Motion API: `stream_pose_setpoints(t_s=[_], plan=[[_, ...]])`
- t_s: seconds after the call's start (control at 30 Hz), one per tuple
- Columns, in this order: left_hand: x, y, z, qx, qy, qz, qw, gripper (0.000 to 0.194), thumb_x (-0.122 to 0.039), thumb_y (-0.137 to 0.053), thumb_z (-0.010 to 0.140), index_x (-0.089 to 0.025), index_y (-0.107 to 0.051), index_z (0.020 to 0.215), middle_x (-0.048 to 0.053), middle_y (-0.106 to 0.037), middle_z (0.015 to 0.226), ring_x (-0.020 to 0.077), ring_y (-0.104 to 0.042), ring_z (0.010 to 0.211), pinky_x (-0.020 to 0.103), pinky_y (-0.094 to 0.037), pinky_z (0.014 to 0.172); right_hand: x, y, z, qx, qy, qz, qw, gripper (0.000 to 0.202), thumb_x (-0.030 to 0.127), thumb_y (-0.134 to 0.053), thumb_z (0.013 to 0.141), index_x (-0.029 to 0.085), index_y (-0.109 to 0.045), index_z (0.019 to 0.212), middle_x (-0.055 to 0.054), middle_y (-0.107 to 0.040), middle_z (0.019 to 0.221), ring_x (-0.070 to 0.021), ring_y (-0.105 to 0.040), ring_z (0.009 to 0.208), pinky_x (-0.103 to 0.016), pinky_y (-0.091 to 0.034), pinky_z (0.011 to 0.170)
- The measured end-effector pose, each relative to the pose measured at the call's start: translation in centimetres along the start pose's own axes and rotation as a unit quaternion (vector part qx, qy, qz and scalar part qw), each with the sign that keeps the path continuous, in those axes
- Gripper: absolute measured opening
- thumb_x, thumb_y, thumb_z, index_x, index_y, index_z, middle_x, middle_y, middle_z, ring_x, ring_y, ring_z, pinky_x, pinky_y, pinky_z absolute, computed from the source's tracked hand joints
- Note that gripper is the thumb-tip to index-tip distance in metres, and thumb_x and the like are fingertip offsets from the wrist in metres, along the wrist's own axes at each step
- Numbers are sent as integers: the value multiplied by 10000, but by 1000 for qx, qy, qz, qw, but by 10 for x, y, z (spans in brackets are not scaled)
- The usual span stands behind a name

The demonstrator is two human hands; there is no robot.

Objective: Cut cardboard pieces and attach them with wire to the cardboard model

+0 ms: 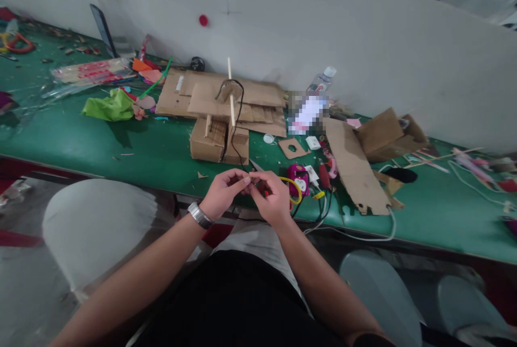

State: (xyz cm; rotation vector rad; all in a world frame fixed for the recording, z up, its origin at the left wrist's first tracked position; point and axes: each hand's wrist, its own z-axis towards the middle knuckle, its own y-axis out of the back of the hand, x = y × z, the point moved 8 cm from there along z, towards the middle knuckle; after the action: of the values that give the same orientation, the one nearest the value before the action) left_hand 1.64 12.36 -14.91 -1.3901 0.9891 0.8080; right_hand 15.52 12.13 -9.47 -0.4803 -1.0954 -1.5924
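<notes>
My left hand (226, 192) and my right hand (271, 196) meet fingertip to fingertip at the table's front edge, both closed in a pinch. A thin black cord (241, 107) hangs from a cardboard disc (231, 91) on a wooden stick and runs down to my fingertips. The exact bit between the fingers is small and mostly covered. Behind my hands stands a small cardboard box (205, 145) with the stick and disc above it. Close to my right hand lie a yellow loop (298, 188) and a purple case with a white animal face (299, 179).
Flat cardboard pieces (258, 96) lie behind the box. On the right are a cardboard strip (355, 166), an open carton (390, 134) and loose cables (363, 236). A clear bottle (321, 80) stands by the wall. Green crumpled paper (109, 107) lies left; stools flank me.
</notes>
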Motion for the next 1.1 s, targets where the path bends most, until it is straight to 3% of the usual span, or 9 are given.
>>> stream_pose_setpoints(t_s=[0.13, 0.33, 0.73, 1.1], plan=[[1, 1, 0, -3, 3, -9, 1000, 311, -412, -869, 823, -142, -766, 937, 48, -739, 856, 122, -634, 740, 269, -519, 724, -3, 1, -2, -7, -3, 1, 1000, 218, 166, -698, 935, 240, -741, 1135, -49, -730, 974, -186, -702, 797, -326, -594, 701], [4, 1, 0, -2, 6, -19, 1000, 332, -400, -892, 795, -140, -769, 960, 48, -739, 844, 132, -645, 751, 283, -524, 745, -11, 4, -5, -31, -23, -11, 999, 189, 206, -736, 927, 239, -737, 1113, -30, -718, 921, -157, -646, 671, -324, -565, 662], [-1, 3, 0, -9, 3, -18, 1000, 304, -421, -843, 845, -140, -748, 910, 45, -721, 835, 132, -625, 737, 286, -517, 744, 3, 2, -9, -25, 20, -58, 998, 123, 212, -693, 962, 230, -714, 1082, -52, -736, 941, -194, -680, 766, -346, -575, 713], [-1, 2, -1, -11, 10, 28, 999, 377, -472, -901, 774, -137, -785, 902, 45, -735, 807, 121, -604, 681, 272, -498, 665, 9, -2, -12, -5, 35, -53, 998, 74, 149, -659, 944, 223, -656, 945, -47, -708, 905, -188, -650, 780, -332, -540, 725]])
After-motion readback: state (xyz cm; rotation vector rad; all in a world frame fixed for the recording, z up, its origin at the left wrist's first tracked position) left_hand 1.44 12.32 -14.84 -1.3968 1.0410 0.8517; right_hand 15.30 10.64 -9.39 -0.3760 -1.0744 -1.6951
